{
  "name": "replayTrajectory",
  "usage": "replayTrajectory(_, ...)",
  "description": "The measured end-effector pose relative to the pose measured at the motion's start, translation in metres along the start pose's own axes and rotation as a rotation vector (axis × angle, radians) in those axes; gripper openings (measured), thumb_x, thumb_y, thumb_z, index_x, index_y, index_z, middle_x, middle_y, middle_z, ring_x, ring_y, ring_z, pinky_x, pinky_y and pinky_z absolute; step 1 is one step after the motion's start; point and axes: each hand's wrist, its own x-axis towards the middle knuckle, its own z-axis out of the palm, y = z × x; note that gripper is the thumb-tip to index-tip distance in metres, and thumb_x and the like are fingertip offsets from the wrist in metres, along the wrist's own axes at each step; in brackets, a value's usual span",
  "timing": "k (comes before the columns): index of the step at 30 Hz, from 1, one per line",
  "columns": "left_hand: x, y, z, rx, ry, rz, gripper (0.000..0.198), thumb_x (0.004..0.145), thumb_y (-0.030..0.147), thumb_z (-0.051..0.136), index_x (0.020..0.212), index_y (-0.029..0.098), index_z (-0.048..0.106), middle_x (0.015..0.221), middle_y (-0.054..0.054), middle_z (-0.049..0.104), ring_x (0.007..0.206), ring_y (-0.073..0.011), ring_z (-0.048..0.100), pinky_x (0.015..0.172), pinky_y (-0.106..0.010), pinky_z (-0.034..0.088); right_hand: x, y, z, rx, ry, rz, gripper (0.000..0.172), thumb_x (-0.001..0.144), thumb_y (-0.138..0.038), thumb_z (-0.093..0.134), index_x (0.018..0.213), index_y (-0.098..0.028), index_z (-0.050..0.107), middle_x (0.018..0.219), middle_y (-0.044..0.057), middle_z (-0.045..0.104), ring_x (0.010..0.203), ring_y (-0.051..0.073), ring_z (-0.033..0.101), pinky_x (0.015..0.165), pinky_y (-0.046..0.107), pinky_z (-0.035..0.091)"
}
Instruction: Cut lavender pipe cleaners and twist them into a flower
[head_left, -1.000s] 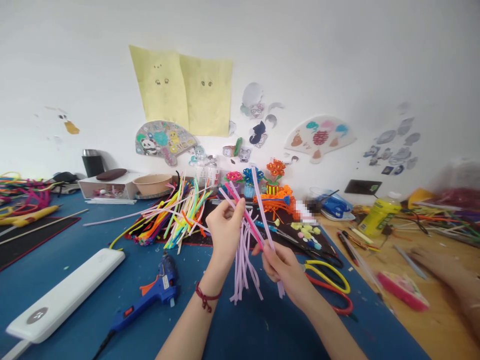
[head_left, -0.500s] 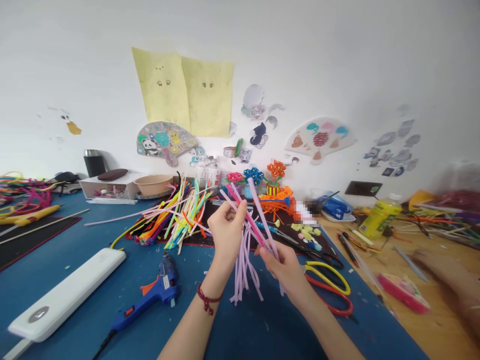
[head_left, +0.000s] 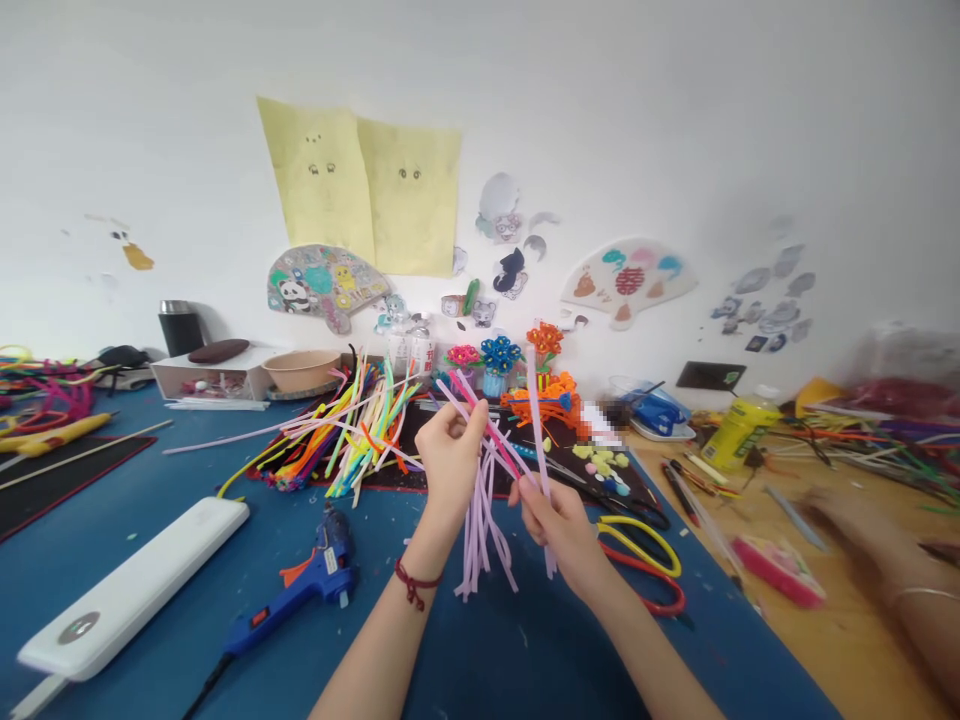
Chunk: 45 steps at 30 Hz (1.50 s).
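Above the blue mat, my left hand [head_left: 450, 450] is closed around a bunch of lilac pipe cleaners [head_left: 486, 535], whose ends fan out and hang below it. Pink pipe cleaners [head_left: 504, 448] slant from this hand down toward my right fingers. My right hand [head_left: 561, 525] pinches a single lilac pipe cleaner [head_left: 535, 405] that stands almost upright. Whether the right fingertips also grip the pink ends, I cannot tell. Behind the hands lie scissors with yellow and red handles [head_left: 649, 545], partly covered by my right wrist.
A blue glue gun [head_left: 300, 590] and a white power strip [head_left: 142, 580] lie at left. Multicoloured pipe cleaners [head_left: 375, 430] are heaped behind. Pipe-cleaner flowers [head_left: 501, 355] stand by the wall. On the wooden table at right are a yellow bottle [head_left: 742, 430] and another person's blurred hand [head_left: 862, 540].
The single lilac pipe cleaner in my right hand has swung from leaning left to nearly upright, away from the bunch. My left hand keeps its grip. The view has shifted slightly.
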Motion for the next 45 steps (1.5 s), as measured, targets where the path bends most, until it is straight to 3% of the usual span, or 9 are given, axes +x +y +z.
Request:
replayTrajectory(8, 0.003, 0.001, -0.006, 0.026, 0.037, 0.029, 0.032, 0.074, 0.044, 0.067, 0.066, 0.015, 0.058, 0.045, 0.007, 0.04, 0.04, -0.0056, 0.033, 0.04, -0.019, 0.023, -0.002, -0.005, 0.004, 0.074, -0.097, -0.016, 0.037, 0.09, -0.051, 0.048, 0.087, -0.016, 0.059, 0.046, -0.009, 0.032, 0.041, 0.008, 0.023, 0.043, 0.023, 0.019)
replayTrajectory(13, 0.002, 0.003, -0.008, 0.066, 0.089, 0.027, 0.031, 0.074, 0.044, 0.067, 0.065, 0.015, 0.059, 0.045, 0.007, 0.042, 0.039, -0.0056, 0.034, 0.039, -0.019, 0.024, -0.001, -0.002, 0.002, 0.11, -0.073, 0.006, 0.039, 0.09, -0.052, 0.047, 0.095, -0.015, 0.06, 0.047, -0.008, 0.034, 0.042, 0.008, 0.025, 0.043, 0.023, 0.018)
replayTrajectory(21, -0.002, 0.004, -0.008, 0.106, 0.105, 0.074, 0.032, 0.075, 0.042, 0.066, 0.06, 0.016, 0.055, 0.044, 0.007, 0.039, 0.04, -0.0062, 0.034, 0.041, -0.02, 0.024, -0.001, -0.004, -0.001, 0.048, -0.032, 0.021, 0.04, 0.086, -0.052, 0.054, 0.085, -0.013, 0.065, 0.046, -0.008, 0.034, 0.042, 0.007, 0.026, 0.043, 0.024, 0.017)
replayTrajectory(28, 0.0, -0.002, -0.008, 0.04, 0.079, 0.029, 0.029, 0.073, 0.043, 0.067, 0.066, 0.016, 0.057, 0.046, 0.007, 0.042, 0.04, -0.0058, 0.035, 0.039, -0.019, 0.024, 0.001, -0.011, -0.001, -0.01, 0.054, -0.008, 0.04, 0.079, -0.053, 0.06, 0.077, -0.014, 0.067, 0.047, -0.006, 0.035, 0.045, 0.008, 0.027, 0.044, 0.024, 0.018)
replayTrajectory(45, 0.004, -0.008, -0.008, -0.066, -0.017, -0.066, 0.031, 0.072, 0.044, 0.07, 0.069, 0.015, 0.06, 0.047, 0.006, 0.05, 0.036, -0.0046, 0.038, 0.035, -0.018, 0.028, 0.0, -0.01, -0.005, -0.185, 0.168, -0.06, 0.032, 0.084, -0.044, 0.055, 0.071, -0.015, 0.065, 0.053, -0.004, 0.037, 0.048, 0.009, 0.028, 0.045, 0.025, 0.019)
